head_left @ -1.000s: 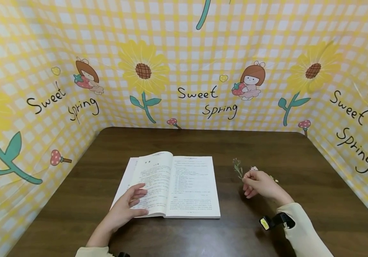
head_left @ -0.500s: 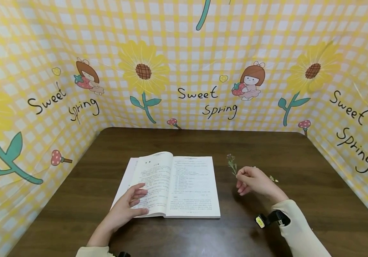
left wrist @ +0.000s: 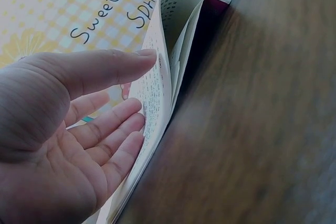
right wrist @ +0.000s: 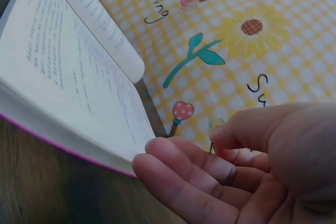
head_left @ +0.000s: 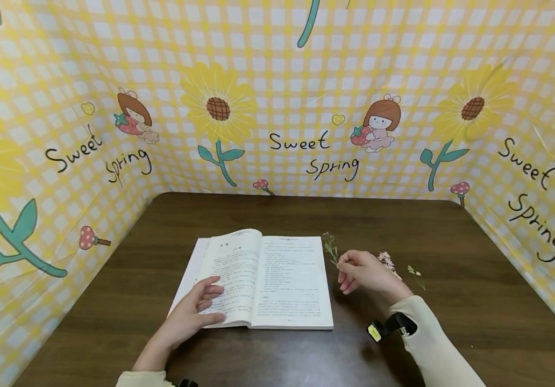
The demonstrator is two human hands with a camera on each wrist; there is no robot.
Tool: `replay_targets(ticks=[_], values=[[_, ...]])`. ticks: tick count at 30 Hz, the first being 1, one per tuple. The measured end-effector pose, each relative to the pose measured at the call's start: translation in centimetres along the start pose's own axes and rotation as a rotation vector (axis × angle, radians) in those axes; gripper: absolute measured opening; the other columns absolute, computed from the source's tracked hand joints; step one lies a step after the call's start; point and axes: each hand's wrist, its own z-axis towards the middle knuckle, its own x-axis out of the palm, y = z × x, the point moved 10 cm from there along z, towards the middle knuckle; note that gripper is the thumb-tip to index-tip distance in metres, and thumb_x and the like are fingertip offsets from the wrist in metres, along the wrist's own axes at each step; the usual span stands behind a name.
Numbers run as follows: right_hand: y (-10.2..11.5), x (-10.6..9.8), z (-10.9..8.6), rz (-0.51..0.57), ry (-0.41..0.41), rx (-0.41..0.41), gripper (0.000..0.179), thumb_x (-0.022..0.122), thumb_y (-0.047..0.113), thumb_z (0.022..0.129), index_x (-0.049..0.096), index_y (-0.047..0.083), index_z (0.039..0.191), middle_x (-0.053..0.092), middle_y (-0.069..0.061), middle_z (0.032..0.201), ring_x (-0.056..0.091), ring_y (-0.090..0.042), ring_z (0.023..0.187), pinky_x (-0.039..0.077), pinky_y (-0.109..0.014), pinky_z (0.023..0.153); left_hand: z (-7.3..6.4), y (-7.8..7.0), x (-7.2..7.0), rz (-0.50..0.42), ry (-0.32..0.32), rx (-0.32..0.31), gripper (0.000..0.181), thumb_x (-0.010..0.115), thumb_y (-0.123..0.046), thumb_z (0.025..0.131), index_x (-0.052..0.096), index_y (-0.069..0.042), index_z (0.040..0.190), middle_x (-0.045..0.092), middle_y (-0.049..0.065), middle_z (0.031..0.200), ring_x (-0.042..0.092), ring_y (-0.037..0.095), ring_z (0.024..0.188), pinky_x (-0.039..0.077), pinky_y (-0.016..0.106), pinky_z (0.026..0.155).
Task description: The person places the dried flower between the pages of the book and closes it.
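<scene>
An open book (head_left: 289, 285) lies on the dark wooden table, its left pages bulging upward. My left hand (head_left: 190, 312) rests on the left page with fingers relaxed and slightly bent; in the left wrist view the thumb (left wrist: 115, 69) and fingers touch the curved page (left wrist: 152, 87). Just right of the book, my right hand (head_left: 367, 273) pinches a small green flower sprig (head_left: 331, 249) by its stem between thumb and forefinger. The sprig's top stands near the book's upper right edge. In the right wrist view most of the sprig is hidden behind the thumb.
Behind my right hand lie pale pink flowers (head_left: 388, 260), partly covered by it. A small yellowish sprig (head_left: 415, 273) lies farther right on the table (head_left: 490, 301). A yellow checked cloth (head_left: 297, 97) walls the table's back and sides.
My right hand has moved left with the sprig, toward the book's right edge. The pink flowers and yellowish sprig behind it have come into fuller view. My left hand stays put.
</scene>
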Motion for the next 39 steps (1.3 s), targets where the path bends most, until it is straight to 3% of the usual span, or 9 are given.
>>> replay_targets(ticks=[13, 26, 39], values=[[-0.3, 2.3, 2.0, 0.034, 0.027, 0.011, 0.018, 0.050, 0.003, 0.101, 0.051, -0.015, 0.103, 0.062, -0.013, 0.074, 0.063, -0.018, 0.059, 0.059, -0.039, 0.061, 0.0, 0.2, 0.0, 0.022, 0.002, 0.000, 0.080, 0.083, -0.002, 0.077, 0.038, 0.006, 0.144, 0.057, 0.019, 0.128, 0.051, 0.037, 0.124, 0.039, 0.047, 0.104], [-0.3, 5.9, 3.8, 0.054, 0.082, -0.004, 0.017, 0.053, 0.004, 0.100, 0.054, -0.012, 0.097, 0.063, -0.011, 0.071, 0.064, -0.017, 0.057, 0.058, -0.038, 0.059, 0.0, 0.1, 0.0, 0.024, 0.005, 0.000, 0.081, 0.083, -0.004, 0.077, 0.039, 0.004, 0.144, 0.057, 0.018, 0.129, 0.051, 0.035, 0.124, 0.038, 0.049, 0.105], [-1.9, 8.9, 4.9, 0.169, 0.164, 0.074, 0.017, 0.048, 0.005, 0.101, 0.057, -0.008, 0.096, 0.066, -0.012, 0.071, 0.066, -0.018, 0.057, 0.059, -0.036, 0.060, 0.0, 0.1, 0.0, 0.038, 0.005, 0.009, 0.081, 0.084, -0.004, 0.077, 0.040, 0.004, 0.144, 0.057, 0.019, 0.128, 0.051, 0.036, 0.123, 0.039, 0.050, 0.105]])
